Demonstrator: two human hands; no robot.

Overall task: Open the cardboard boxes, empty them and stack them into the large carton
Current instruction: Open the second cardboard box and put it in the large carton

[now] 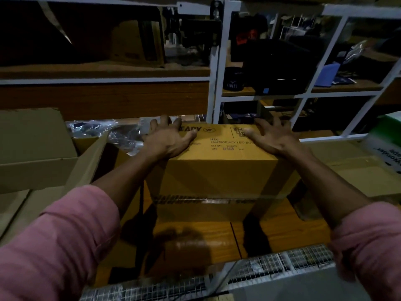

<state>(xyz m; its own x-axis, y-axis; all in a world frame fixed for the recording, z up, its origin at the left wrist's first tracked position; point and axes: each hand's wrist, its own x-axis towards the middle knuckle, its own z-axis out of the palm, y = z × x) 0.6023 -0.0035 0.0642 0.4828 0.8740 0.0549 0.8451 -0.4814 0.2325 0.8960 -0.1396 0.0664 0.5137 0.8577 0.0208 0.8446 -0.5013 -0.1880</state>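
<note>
A closed yellow-brown cardboard box [221, 177] with printed black text on top stands on the wooden table, a strip of clear tape around its front. My left hand [168, 139] lies on the box's top left part, fingers spread and reaching its far edge. On the top right part my right hand [275, 137] rests the same way, fingers splayed. A large open carton [91, 153] stands to the left, one flap raised, with clear plastic wrap [121, 131] showing inside it.
Another closed brown carton [32, 148] sits at the far left. A flattened cardboard piece [351, 170] and a white-green box [388, 140] lie at the right. White metal shelving [214, 83] with dark goods stands behind. A wire mesh grid [282, 263] borders the wooden table [195, 242] in front.
</note>
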